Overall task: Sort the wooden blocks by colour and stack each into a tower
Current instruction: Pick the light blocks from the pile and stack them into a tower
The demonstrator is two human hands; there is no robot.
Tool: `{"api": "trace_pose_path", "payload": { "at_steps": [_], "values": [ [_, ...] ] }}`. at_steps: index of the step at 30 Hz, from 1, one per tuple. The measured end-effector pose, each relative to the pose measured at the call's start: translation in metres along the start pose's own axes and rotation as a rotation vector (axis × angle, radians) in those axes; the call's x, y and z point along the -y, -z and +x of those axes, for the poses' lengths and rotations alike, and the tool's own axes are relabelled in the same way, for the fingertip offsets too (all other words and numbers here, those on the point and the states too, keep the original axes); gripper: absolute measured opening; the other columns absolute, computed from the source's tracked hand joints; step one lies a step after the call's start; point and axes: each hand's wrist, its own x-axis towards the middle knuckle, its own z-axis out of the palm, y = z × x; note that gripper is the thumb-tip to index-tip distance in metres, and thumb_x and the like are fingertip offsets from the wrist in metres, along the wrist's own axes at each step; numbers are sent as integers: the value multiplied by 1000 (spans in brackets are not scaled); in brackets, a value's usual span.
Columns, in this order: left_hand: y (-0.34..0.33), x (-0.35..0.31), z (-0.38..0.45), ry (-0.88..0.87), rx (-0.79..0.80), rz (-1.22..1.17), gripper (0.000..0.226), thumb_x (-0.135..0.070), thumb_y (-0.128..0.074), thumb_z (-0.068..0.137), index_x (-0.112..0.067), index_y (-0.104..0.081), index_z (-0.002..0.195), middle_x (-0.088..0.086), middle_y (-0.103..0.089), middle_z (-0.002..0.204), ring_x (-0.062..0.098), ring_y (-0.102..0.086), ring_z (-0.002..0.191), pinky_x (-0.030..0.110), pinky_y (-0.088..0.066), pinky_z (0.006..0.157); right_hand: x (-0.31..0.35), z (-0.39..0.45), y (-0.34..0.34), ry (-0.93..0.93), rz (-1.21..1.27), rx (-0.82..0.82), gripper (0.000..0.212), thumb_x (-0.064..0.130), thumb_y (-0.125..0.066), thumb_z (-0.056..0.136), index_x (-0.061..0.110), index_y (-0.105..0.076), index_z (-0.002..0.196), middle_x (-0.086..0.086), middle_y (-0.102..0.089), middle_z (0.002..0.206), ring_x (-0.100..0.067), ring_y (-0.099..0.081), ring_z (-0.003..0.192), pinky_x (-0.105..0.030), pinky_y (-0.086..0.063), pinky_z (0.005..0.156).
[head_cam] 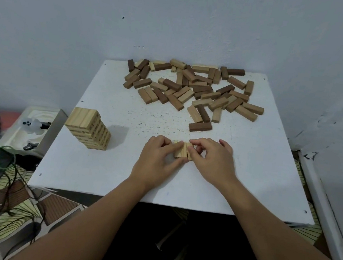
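A few light wooden blocks (pixel 183 150) lie side by side on the white table (pixel 120 166), near its front middle. My left hand (pixel 156 160) grips them from the left with curled fingers. My right hand (pixel 212 157) pinches them from the right. A tower of light blocks (pixel 89 128) stands at the table's left. A loose pile of several light, mid-brown and dark brown blocks (pixel 194 87) is spread over the far half of the table. One dark block (pixel 200 126) lies alone just beyond my hands.
A pale wall rises right behind the table. To the left, off the table, sits a white tray (pixel 30 132) with small items, above tangled cables (pixel 8 167) on the floor. A white rail (pixel 319 200) runs along the table's right side.
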Motion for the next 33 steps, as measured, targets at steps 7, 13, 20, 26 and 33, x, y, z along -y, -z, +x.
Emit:
{"api": "trace_pose_path", "payload": {
  "at_steps": [7,13,20,26,33],
  "values": [
    [5,-4,1,118,47,-61,61,-52,-79,85,-28,-65,139,-14,-59,107,8,-47,108,22,-41,95,-2,3,0,-40,55,-9,24,47,-65,96,37,-72,117,20,-66,78,4,-62,82,-36,-21,121],
    [9,-7,2,163,28,-119,55,-43,-79,85,-30,-66,137,-19,-62,106,6,-50,107,24,-43,98,-2,8,3,-78,77,16,21,50,-68,94,38,-72,111,20,-67,77,7,-62,81,-36,-25,120],
    [1,-10,-1,32,15,91,73,-74,-74,77,-26,-67,132,-11,-53,105,12,-45,102,29,-42,90,-4,7,3,-77,131,17,21,53,-76,87,32,-71,88,18,-68,72,4,-63,77,-40,-34,115],
    [-3,-13,0,-55,-56,163,46,-46,-67,81,-24,-67,121,-7,-55,107,17,-49,100,39,-44,91,0,3,4,-60,140,19,25,51,-70,93,30,-68,79,19,-66,64,0,-64,76,-39,-27,118],
    [0,-9,1,-30,19,94,63,-39,-64,82,-33,-54,144,-18,-52,141,13,-36,132,39,-27,117,0,0,-3,-73,14,-129,13,31,-62,95,31,-63,82,15,-58,78,-6,-57,75,-48,-18,123]
  ]
}}
